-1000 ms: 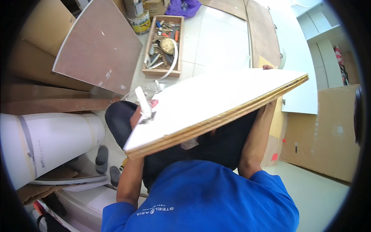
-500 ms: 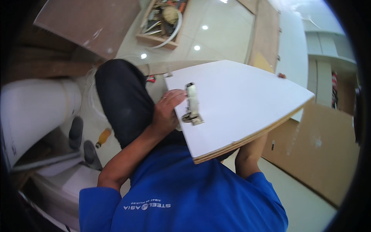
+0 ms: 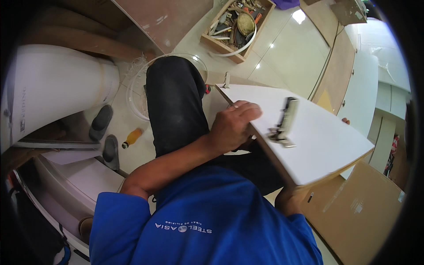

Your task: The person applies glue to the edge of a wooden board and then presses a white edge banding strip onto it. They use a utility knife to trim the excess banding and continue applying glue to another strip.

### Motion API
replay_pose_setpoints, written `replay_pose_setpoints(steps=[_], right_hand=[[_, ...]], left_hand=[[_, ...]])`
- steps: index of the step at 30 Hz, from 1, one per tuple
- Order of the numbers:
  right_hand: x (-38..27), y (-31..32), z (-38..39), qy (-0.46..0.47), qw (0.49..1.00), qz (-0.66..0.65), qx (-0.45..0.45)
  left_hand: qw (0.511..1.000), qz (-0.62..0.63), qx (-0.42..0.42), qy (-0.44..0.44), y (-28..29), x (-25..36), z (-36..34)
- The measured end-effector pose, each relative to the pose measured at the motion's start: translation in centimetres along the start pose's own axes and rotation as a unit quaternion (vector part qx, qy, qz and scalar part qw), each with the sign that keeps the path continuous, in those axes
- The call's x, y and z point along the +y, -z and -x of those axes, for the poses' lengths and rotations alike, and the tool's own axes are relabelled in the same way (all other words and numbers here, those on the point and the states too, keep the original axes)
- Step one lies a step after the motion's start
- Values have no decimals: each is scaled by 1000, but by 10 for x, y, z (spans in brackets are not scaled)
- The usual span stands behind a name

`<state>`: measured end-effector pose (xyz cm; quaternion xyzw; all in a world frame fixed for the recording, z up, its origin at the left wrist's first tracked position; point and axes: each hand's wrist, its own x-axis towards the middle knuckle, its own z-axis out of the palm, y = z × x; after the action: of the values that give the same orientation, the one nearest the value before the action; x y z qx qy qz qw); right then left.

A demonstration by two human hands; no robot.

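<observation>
A white-faced cabinet door (image 3: 318,128) with bare plywood edges lies tilted across my lap. My left hand (image 3: 236,123) is closed round its left edge, thumb side over the white face. Just right of those fingers, a metal concealed hinge (image 3: 284,126) stands up from the face, its arm slightly blurred. A second hinge (image 3: 226,81) sits at the far left corner of the door. Only the fingertips of my right hand (image 3: 346,120) show, hooked over the far right edge; the rest of that hand is hidden beneath the door.
A wooden tray (image 3: 223,47) of mixed tools and a coil lies on the tiled floor ahead. To the left are a large white roll (image 3: 66,84), grey slippers (image 3: 101,123) and an orange bottle (image 3: 131,138). A cardboard sheet (image 3: 353,212) lies at right, near pale cabinet panels (image 3: 360,97).
The door has tipped, so its left edge now shows and the hinge stands more upright in view. My left hand still grips that edge. The whole view has shifted, moving the surroundings rightward.
</observation>
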<state>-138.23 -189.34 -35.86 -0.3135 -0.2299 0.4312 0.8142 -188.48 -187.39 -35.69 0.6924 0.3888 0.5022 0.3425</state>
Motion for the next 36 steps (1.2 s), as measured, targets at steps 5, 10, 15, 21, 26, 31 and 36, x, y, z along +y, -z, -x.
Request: replay_pose_setpoints(steps=[5,10,15,21,26,31,36], right_hand=[[13,-3,-18,14,1000,-6,14],[36,-23,-31,51,984,-151,84],[75,-47,-39,-13,964,-234,128],[145,-110,-34,-79,964,-242,72],[197,-148,-13,-135,956,-255,60],[195,-144,1,-148,955,-250,57],[189,-134,7,-157,961,-223,51]], left_hand=[[996,-51,-32,-72,3,62,-95],[977,-166,-43,-124,-12,146,-194],[939,-263,-61,-211,-53,242,-258],[852,-387,-120,-332,-113,318,-287],[802,-443,-164,-365,-152,334,-286],[796,-445,-133,-389,-164,336,-270],[766,-480,-172,-391,-171,341,-260]])
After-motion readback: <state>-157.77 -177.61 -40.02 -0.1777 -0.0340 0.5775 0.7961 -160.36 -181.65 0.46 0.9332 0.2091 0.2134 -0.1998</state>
